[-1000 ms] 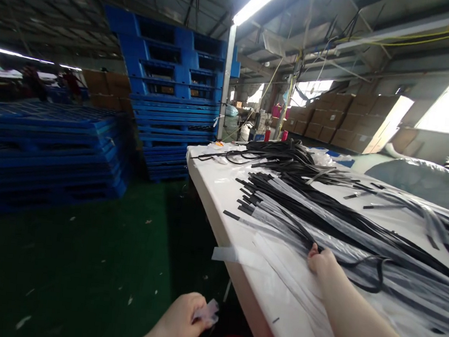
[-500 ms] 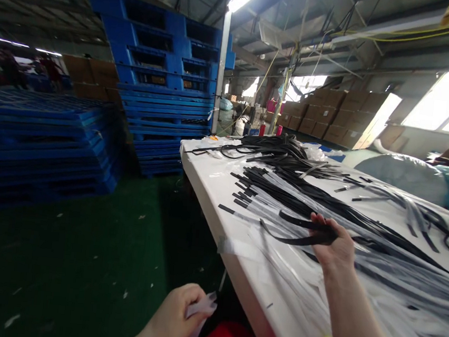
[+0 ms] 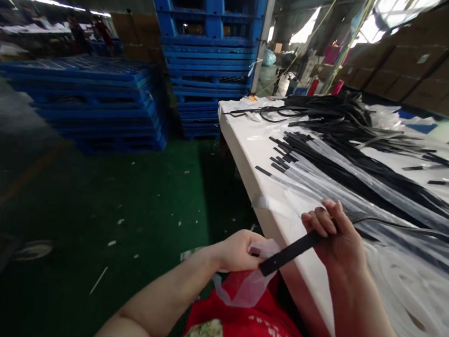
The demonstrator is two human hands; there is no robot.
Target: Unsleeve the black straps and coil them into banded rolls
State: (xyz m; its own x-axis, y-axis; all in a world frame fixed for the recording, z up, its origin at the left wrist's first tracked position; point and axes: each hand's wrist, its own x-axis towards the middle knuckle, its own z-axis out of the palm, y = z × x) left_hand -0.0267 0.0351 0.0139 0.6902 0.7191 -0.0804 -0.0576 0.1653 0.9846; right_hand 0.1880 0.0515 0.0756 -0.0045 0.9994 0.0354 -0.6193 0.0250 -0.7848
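My right hand (image 3: 339, 240) is closed round a flat black strap (image 3: 290, 254), whose squared end points down and left past the table edge. The rest of this strap trails right over the table. In my left hand (image 3: 242, 252) is a clear plastic sleeve (image 3: 242, 289), pinched near its mouth and hanging over my red apron (image 3: 284, 333). The strap's end lies at the sleeve's mouth; whether it is inside I cannot tell. Beyond my hands, sleeved black straps (image 3: 307, 168) lie in a row on the white table (image 3: 242, 144).
A heap of loose black straps (image 3: 333, 110) covers the table's far end. Clear plastic sleeving (image 3: 403, 291) lies coiled at the right. Blue pallets (image 3: 109, 88) stand stacked on the green floor (image 3: 146, 193) to the left, and cartons (image 3: 421, 60) rise behind the table.
My right hand has brought the strap down and left, towards my left hand. The left hand has risen with the sleeve to meet it. My view has tilted down and left.
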